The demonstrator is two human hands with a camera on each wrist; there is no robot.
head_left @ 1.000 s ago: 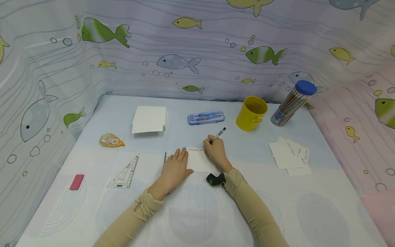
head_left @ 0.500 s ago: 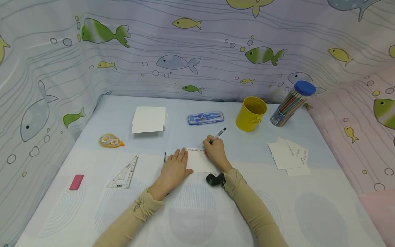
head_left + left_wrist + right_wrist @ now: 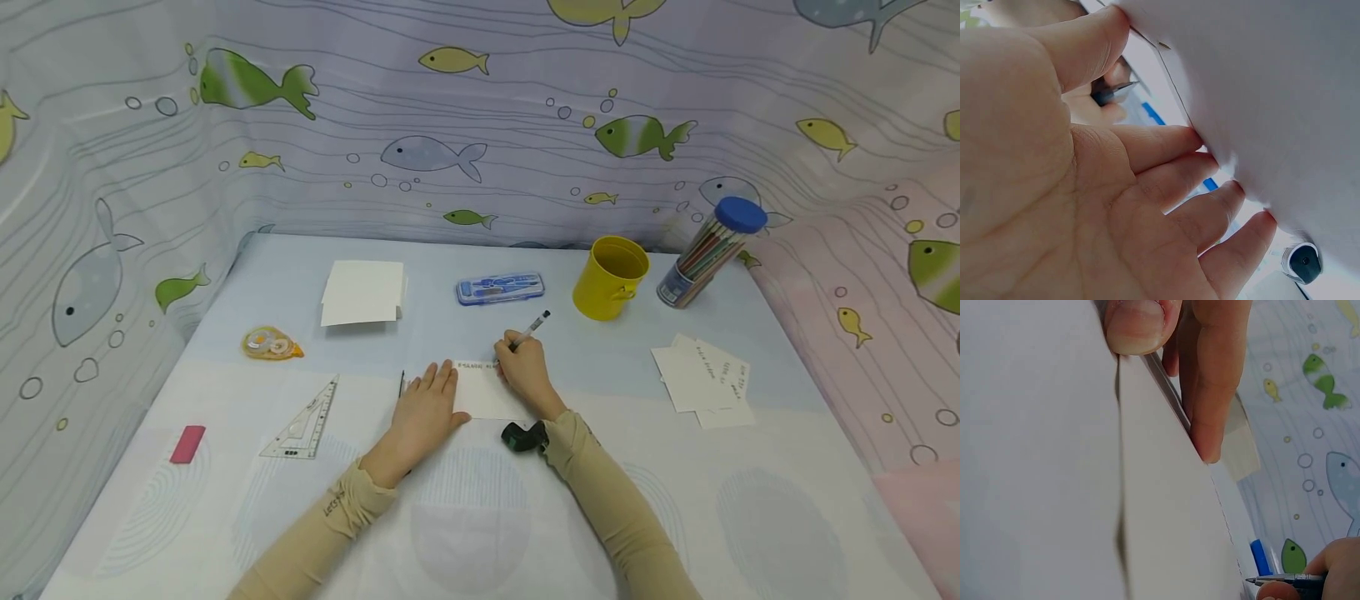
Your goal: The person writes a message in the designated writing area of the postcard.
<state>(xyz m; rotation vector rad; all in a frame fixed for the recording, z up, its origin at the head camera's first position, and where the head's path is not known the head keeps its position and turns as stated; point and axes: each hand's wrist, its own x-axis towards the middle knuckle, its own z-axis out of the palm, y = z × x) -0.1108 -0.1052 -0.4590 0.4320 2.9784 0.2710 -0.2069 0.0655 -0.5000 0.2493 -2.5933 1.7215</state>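
A white paper card lies at the middle of the table, with a line of small dark writing along its top edge. My left hand rests on the card's left side, fingers extended and thumb spread out at its lower edge. In my right hand I hold a pen with a clear barrel and dark cap end. Its point meets the card near the top edge, as the pen tip in the right wrist view also suggests. A thin dark-tipped item lies partly hidden beside my left fingers.
Behind are a stack of white cards, a blue case, a yellow bucket and a pencil jar. Written cards lie right; a correction tape, set square and pink eraser lie left.
The writing beside the pen point has grown slightly toward the right. Both hands stay almost in the same place, the left pressing the card and the right holding the pen.
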